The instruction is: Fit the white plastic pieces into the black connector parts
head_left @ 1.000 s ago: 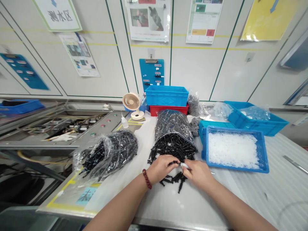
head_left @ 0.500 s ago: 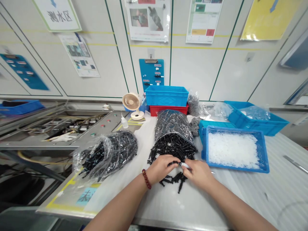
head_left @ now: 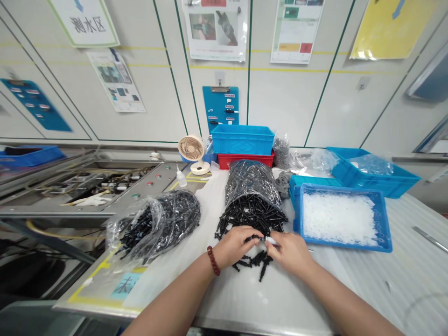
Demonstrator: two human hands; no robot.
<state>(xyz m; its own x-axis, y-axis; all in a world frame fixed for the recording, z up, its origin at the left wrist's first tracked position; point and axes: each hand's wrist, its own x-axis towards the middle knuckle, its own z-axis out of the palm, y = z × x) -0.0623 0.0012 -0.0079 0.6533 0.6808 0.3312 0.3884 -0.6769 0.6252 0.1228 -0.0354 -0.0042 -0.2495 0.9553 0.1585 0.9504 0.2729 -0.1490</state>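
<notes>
My left hand (head_left: 239,242), with a beaded bracelet on its wrist, pinches a slim black plastic part (head_left: 254,237). Fingers of my right hand (head_left: 287,250) are closed on a white cylindrical piece (head_left: 271,241), its end lined up with the tip of the black part. Whether the two touch is too small to tell. Just beyond my hands, a clear plastic bag (head_left: 250,179) spills a heap of similar black parts (head_left: 254,211). Several loose black parts (head_left: 259,257) lie on the table below my hands.
On the left lies another bag of black parts (head_left: 164,221). A blue tray of small white pieces (head_left: 388,224) stands on the right. Behind are a blue bin (head_left: 243,140) on a red bin (head_left: 227,161), a small fan (head_left: 191,148) and a squeeze bottle (head_left: 181,178).
Both hands stay almost in place, still holding the black part and the white piece. Only a very slight shift of my fingers shows.
</notes>
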